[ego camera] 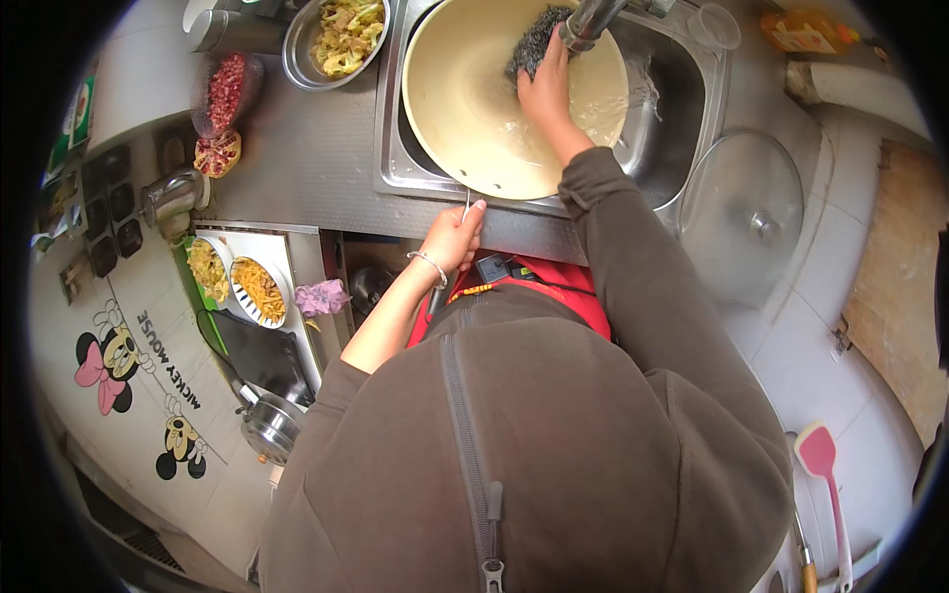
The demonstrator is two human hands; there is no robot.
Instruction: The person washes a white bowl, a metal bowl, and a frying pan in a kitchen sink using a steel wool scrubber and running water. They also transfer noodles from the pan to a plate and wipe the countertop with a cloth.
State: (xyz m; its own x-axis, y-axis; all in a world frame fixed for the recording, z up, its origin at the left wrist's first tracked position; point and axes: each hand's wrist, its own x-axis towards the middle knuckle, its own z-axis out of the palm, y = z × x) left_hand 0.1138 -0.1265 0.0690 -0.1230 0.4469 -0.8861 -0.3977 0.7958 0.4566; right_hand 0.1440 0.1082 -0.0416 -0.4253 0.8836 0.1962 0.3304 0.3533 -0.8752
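Note:
A large cream-coloured wok (474,81) rests tilted over the stainless steel sink (678,96). My left hand (454,241) grips its handle at the near edge of the counter. Inside the wok, my right hand (547,93) holds a dark scouring pad (541,41) against the far part of the inner wall. Just above that hand is the metal faucet (593,22). Water lies in the wok beneath my right wrist, and some runs over its right rim into the sink.
A steel bowl of cooked cauliflower (348,37) stands left of the sink, near a bowl of pomegranate seeds (226,93). A glass lid (741,215) leans at the right. Farther left are a dish of shredded food (258,289) and a steel pot (273,426).

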